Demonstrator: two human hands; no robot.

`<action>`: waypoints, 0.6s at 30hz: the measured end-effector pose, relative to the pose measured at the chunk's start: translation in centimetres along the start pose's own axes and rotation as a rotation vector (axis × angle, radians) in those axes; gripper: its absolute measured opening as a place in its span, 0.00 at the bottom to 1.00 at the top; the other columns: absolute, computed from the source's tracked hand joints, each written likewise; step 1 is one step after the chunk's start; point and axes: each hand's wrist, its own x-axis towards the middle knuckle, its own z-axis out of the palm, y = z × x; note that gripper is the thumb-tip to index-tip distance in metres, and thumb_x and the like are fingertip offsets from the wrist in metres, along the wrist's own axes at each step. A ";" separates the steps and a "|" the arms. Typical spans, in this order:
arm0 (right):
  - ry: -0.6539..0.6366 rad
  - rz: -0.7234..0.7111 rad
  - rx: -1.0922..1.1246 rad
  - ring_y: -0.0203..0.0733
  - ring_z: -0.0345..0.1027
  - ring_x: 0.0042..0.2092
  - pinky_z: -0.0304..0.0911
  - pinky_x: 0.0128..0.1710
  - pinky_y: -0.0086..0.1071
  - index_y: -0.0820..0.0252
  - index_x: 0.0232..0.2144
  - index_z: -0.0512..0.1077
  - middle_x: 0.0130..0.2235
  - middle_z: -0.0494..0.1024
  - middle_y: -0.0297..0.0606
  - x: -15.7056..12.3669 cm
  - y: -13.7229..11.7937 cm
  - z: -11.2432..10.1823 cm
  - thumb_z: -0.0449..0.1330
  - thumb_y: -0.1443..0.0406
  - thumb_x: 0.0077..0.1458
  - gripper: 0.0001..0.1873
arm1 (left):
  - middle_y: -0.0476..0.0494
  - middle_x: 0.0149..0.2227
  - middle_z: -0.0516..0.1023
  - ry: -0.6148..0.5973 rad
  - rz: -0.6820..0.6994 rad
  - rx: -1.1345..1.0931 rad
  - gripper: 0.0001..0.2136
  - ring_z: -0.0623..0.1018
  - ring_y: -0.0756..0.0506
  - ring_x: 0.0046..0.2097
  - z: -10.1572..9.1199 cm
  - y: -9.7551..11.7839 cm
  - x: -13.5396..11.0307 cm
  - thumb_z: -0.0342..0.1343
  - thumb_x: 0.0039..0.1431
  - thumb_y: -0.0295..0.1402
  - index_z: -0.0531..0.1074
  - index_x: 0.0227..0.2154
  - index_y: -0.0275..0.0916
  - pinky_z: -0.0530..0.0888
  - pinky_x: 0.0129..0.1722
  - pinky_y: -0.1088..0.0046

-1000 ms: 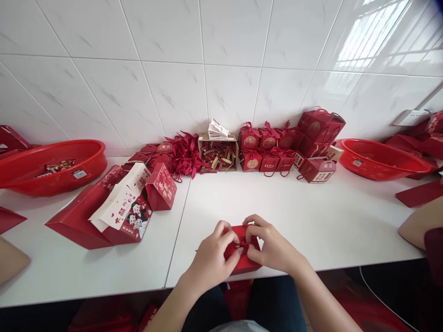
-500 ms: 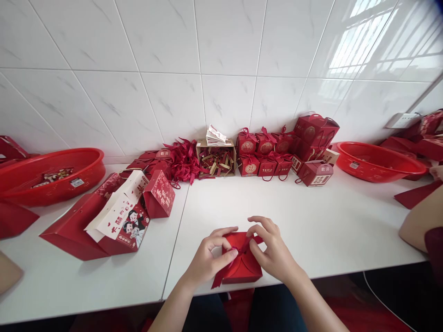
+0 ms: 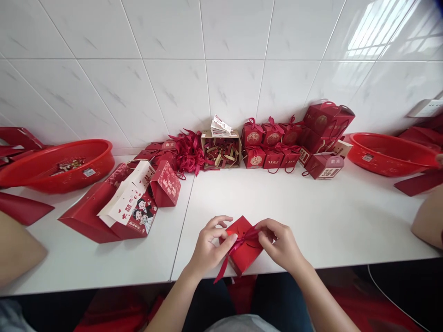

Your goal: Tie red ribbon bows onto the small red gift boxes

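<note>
A small red gift box (image 3: 242, 264) lies near the table's front edge, turned cornerwise to me. Dark red ribbon (image 3: 232, 251) is tied across its top, with a knot at the middle and a tail hanging off the left side. At the box's left side, my left hand (image 3: 212, 245) pinches the ribbon between thumb and forefinger. My right hand (image 3: 278, 243) has its fingers closed on the ribbon at the right of the knot. The fingertips partly hide the loops.
Behind stand finished ribboned boxes (image 3: 256, 157), a ribbon pile (image 3: 189, 154) and a cardboard box (image 3: 221, 154) of small pieces. Printed boxes (image 3: 114, 212) sit at left. Red basins (image 3: 391, 157) (image 3: 86, 157) flank both sides. Other people's arms (image 3: 20, 251) reach in at both edges.
The red box has turned to lie cornerwise. My right hand's fingers have closed in on the ribbon and drawn it to the right. The camera view has shifted slightly.
</note>
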 end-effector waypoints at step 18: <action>-0.309 0.182 0.445 0.35 0.52 0.29 0.51 0.30 0.30 0.58 0.22 0.60 0.27 0.58 0.30 0.1 0.8 -1.0 0.55 0.51 0.59 0.22 | 0.41 0.46 0.76 -0.054 -0.102 -0.162 0.20 0.76 0.44 0.47 0.1 -0.6 0.1 0.56 0.59 0.35 0.56 0.16 0.38 0.72 0.46 0.68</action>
